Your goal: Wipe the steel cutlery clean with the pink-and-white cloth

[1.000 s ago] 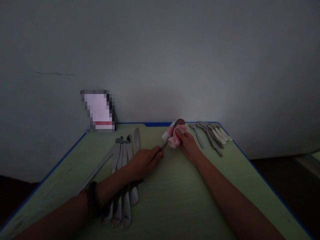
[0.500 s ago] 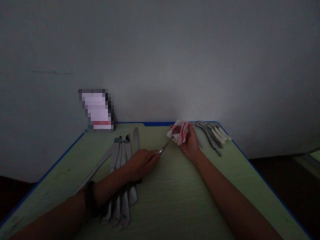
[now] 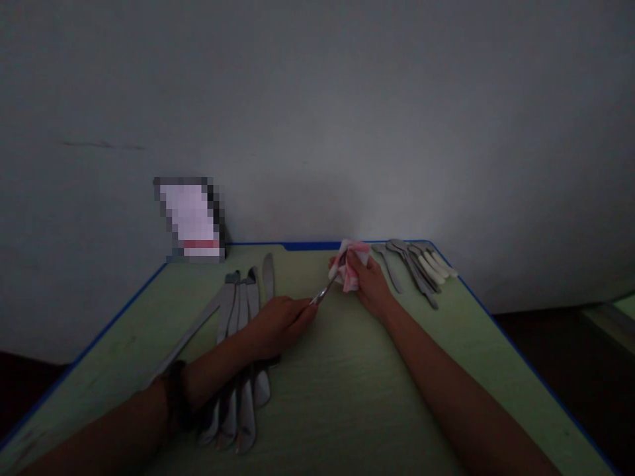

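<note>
My left hand [image 3: 284, 325] is closed on the handle of a metal spoon [image 3: 324, 291], which points up and to the right. A pink and white cloth [image 3: 350, 277] is wrapped about the spoon's far end and hides its bowl. My right hand [image 3: 373, 285] is closed on the cloth, fingers partly covered by it. Under and beside my left forearm lie several metal table knives [image 3: 248, 416]. One knife [image 3: 268, 274] lies just beyond my left hand.
Several spoons [image 3: 411, 271], some with white handles [image 3: 436, 268], lie at the back right of the green, blue-edged table [image 3: 347, 410]. One spoon [image 3: 391, 268] lies nearest my right hand. A blurred-out device [image 3: 191, 218] leans on the wall at the back left.
My right hand has turned and closed the cloth over the spoon's bowl, which showed before. A spoon behind that hand is now less covered. My left hand is nearly still.
</note>
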`<state>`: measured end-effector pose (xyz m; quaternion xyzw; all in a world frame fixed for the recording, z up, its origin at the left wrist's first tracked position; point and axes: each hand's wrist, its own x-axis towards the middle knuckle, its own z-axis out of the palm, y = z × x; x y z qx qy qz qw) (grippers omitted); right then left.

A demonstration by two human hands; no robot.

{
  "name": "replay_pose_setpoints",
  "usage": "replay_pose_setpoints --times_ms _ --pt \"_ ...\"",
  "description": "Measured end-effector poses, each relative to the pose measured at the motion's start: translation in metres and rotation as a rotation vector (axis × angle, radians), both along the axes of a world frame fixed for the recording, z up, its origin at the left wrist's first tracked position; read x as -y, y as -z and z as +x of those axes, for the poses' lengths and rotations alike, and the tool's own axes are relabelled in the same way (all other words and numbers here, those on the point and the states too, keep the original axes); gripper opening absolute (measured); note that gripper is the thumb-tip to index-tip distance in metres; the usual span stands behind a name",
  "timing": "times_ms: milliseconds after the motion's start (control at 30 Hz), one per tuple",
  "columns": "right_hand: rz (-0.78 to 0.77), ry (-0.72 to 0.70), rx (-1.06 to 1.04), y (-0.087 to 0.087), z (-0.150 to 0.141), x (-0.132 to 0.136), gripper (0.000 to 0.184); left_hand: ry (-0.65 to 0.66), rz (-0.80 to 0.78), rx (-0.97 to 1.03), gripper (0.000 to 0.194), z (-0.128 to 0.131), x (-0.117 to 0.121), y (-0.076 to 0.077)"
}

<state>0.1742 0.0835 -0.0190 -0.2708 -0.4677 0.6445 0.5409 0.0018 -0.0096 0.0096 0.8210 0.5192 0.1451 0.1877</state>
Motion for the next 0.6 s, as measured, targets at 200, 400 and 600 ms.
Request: replay_pose_setpoints --times_ms 200,400,600 --pt "-0.073 -0.081 -0.09 -0.008 -0.002 0.002 0.052 -0.005 -0.009 0.012 0.04 -0.001 0.0 0.001" --pt "-0.081 -0.101 -0.118 -0.016 0.001 0.004 0.046 -0.059 -0.031 0.092 0.039 0.0 -0.001 0.0" --pt "-0.102 -0.072 0.002 -0.008 -0.002 0.001 0.035 -0.086 -0.005 0.12 0.036 -0.001 -0.001 0.005"
